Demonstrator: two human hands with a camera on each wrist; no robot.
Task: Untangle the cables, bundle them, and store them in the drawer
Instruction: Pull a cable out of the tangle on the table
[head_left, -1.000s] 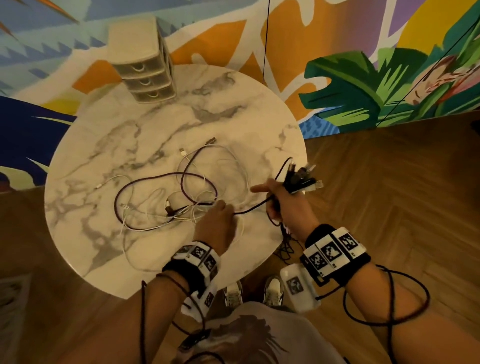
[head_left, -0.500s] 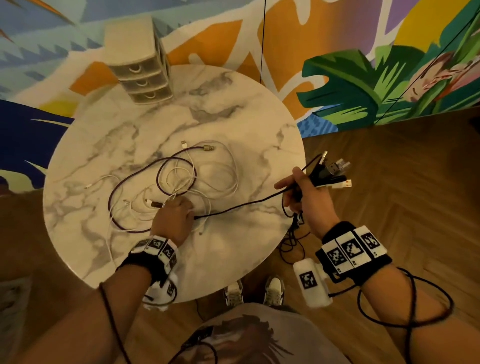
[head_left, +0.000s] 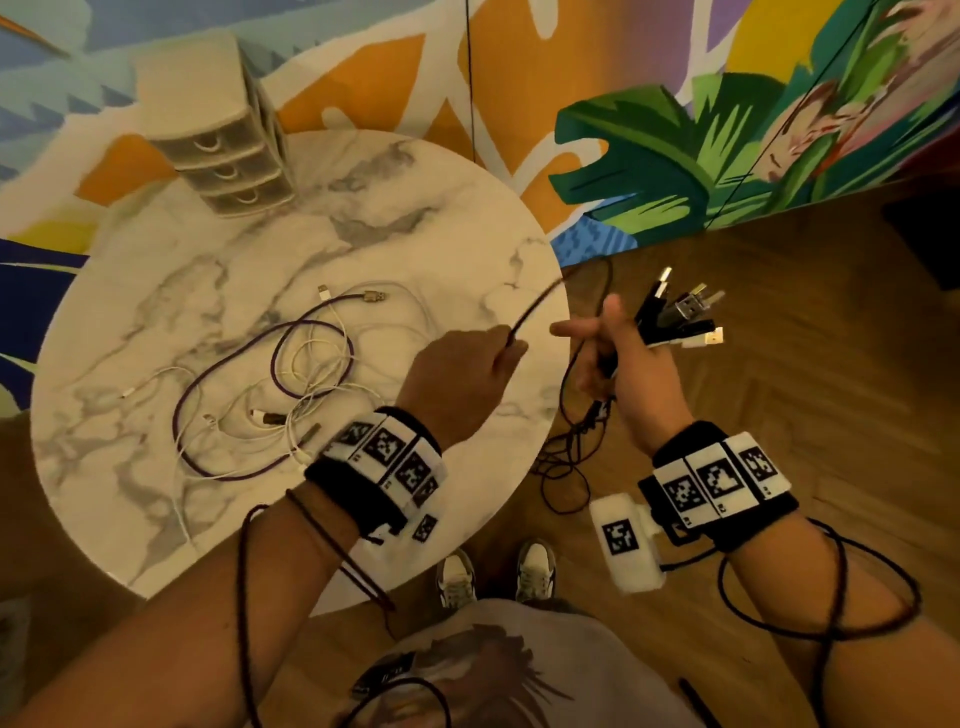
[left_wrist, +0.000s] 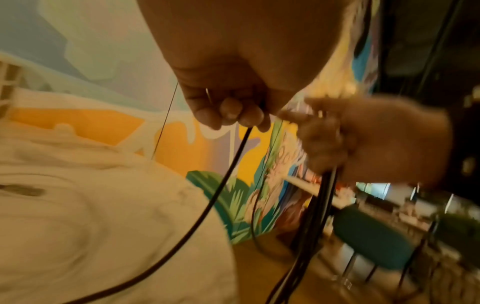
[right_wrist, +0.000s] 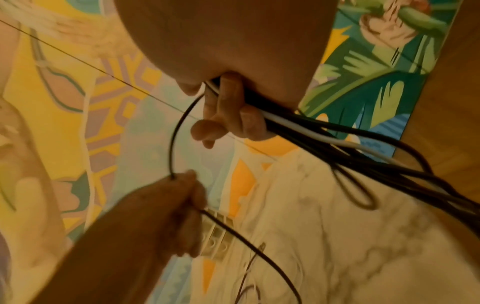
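Observation:
My left hand (head_left: 467, 369) is raised over the table's right side and pinches a thin dark cable (head_left: 535, 306) that slants up to the right; the same hand (left_wrist: 228, 111) shows curled round the dark cable (left_wrist: 221, 189) in the left wrist view. My right hand (head_left: 618, 364) is off the table's right edge and grips a bundle of cables (right_wrist: 298, 125) whose USB plugs (head_left: 680, 317) fan out above the fist; its index finger points left. A tangle of white and purple cables (head_left: 291, 384) lies on the marble table (head_left: 363, 218). The small drawer unit (head_left: 223, 156) stands at the back left.
The round table ends close to my hands on the right, with wooden floor (head_left: 779, 338) beyond. Loose dark cable loops (head_left: 566, 467) hang from the bundle towards the floor. A painted wall (head_left: 623, 104) runs behind. My shoes (head_left: 493, 577) are below.
My left hand has left the tangle, lifted and moved right with the dark cable, close to my right hand. The dark cable has come out of the pile. My right hand has stayed about where it was.

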